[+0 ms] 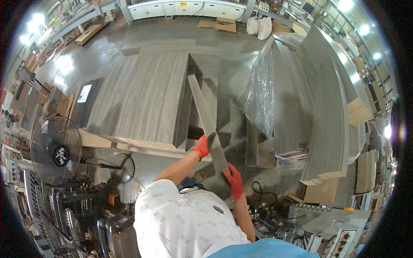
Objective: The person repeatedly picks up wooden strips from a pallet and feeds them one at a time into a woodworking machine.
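Both my hands wear red gloves with dark palms. They grip one long, narrow grey wood-grain board (201,105), which slants from near my body up toward the far end of a stack. My left hand (203,146) is closed around the board's edge near its middle. Closer to me, my right hand (233,179) is closed on the board's near end. Left of the board stands a big stack of the same grey boards (137,94), with pale cut ends facing me. The held board's far end overlaps the stack's lower right part in view; I cannot tell if they touch.
At right stand tall stacks of grey panels (325,124), partly wrapped in clear plastic film (262,92). A black fan (57,149) stands at left. Machinery (81,219) lies close on my left, with a coiled cable (316,206) at right. White cabinets (185,9) line the back.
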{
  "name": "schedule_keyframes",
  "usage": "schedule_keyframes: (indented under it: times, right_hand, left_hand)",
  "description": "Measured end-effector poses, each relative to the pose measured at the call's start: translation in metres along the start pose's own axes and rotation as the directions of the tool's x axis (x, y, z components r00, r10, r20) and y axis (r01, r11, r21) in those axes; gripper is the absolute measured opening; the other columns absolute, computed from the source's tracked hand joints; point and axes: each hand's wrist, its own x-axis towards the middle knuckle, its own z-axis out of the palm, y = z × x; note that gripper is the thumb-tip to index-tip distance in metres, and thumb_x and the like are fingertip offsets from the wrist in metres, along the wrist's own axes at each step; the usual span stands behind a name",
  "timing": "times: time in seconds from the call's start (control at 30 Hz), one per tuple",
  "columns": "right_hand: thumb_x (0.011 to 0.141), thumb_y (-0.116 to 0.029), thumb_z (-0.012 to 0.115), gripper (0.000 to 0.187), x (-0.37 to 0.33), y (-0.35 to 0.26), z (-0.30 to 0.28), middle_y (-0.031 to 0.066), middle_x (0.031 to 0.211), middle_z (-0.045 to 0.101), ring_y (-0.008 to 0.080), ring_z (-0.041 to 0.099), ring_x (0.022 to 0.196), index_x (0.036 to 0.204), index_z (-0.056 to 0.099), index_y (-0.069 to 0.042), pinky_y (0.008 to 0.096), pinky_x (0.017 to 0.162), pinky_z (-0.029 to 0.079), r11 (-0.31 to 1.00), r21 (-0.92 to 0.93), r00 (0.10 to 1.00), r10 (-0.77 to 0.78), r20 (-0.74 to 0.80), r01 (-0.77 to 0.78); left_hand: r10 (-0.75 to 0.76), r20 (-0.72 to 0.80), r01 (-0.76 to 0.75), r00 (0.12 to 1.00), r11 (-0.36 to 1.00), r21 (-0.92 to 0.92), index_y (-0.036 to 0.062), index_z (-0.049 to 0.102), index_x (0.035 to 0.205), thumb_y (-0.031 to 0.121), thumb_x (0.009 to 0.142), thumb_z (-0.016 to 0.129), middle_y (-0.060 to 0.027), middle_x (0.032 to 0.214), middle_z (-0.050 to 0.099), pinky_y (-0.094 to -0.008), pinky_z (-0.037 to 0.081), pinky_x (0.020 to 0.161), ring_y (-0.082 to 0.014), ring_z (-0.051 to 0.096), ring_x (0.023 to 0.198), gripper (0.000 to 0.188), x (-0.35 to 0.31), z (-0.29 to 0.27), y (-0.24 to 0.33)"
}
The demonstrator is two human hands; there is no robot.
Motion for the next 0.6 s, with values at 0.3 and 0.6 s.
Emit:
schedule_keyframes:
  times: [0.3,0.6]
  right_hand:
    - [0.093,-0.022,0.054,0.03,0.133,0.085,0.049,0.0044,0.097,0.063,0.0128,0.058,0.078,0.118,0.056,-0.006,0.0271,0.064,0.046,0.993,-0.117,0.979,0.037,0.2,-0.014]
    - [0.091,-0.023,0.054,0.02,-0.04,0.244,-0.092,0.0016,0.088,0.063,0.0143,0.057,0.07,0.099,0.063,-0.007,0.0296,0.062,0.046,0.923,-0.122,0.912,0.33,-0.243,-0.366]
  left_hand:
    - [0.254,-0.036,-0.221,0.967,0.895,0.389,0.002,0.055,0.117,0.022,0.086,0.061,-0.0141,0.099,0.063,-0.0324,0.047,0.087,-0.0236,0.06,0.097,0.038,-0.091,-0.059,0.001]
    - [-0.463,-0.506,-0.24,0.728,0.519,-0.82,0.009,0.052,0.089,0.022,0.087,0.06,-0.0107,0.088,0.058,-0.0408,0.054,0.062,-0.028,0.06,0.075,0.015,-0.026,-0.087,-0.08]
